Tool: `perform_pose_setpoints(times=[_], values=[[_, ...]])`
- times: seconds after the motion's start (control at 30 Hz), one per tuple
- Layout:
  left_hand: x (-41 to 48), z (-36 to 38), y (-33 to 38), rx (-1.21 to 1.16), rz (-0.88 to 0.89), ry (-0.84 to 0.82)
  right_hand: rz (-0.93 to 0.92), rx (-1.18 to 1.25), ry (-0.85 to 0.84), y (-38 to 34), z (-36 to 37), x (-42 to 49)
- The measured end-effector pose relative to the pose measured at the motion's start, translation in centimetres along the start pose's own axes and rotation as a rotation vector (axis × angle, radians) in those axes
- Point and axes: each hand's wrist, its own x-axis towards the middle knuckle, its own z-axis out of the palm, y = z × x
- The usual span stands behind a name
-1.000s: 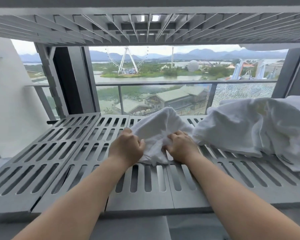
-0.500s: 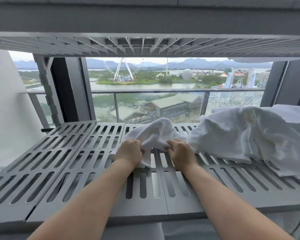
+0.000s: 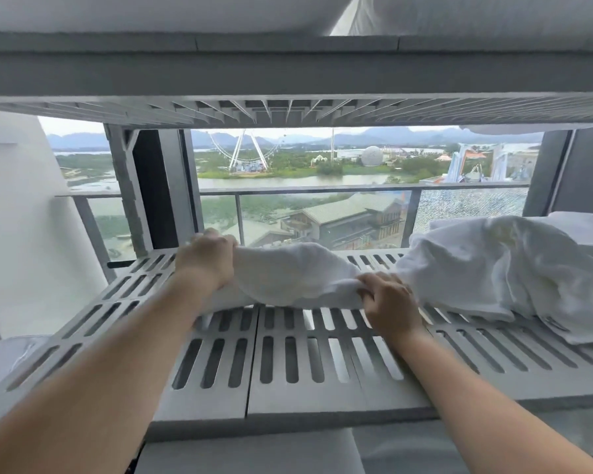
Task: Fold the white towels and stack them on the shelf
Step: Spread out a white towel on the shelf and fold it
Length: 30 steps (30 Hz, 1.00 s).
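Your hands have drawn apart since a moment ago; your left hand (image 3: 208, 260) has gone toward the back of the slatted shelf (image 3: 305, 401), your right hand (image 3: 389, 302) nearer you; each grip is clenched on the white towel (image 3: 288, 275), now stretched between them on the shelf; the heap of towels (image 3: 493, 268) lies just to the right.

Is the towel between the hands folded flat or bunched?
Bunched, not folded: the towel sags in a rumpled hump between the left hand and right hand, which grip its ends over the slatted shelf.
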Motion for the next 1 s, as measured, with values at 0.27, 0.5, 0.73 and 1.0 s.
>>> perform_pose_setpoints(times=[0.27,0.5,0.73,1.0], values=[[-1.9,8.6,4.1,0.003,0.221,-0.074,-0.014,-0.188,-0.254,-2.7,0.7,0.1],[-0.6,9.0,2.9,-0.022,0.32,0.13,0.055,-0.306,-0.108,-4.1,3.1,-0.3],[0.6,9.1,1.7,-0.086,0.428,0.163,0.079,-0.239,-0.042,-3.6,2.5,-0.5],[1.4,8.3,0.4,-0.158,0.477,0.14,0.079,-0.197,-0.181,-4.6,1.3,-1.9]])
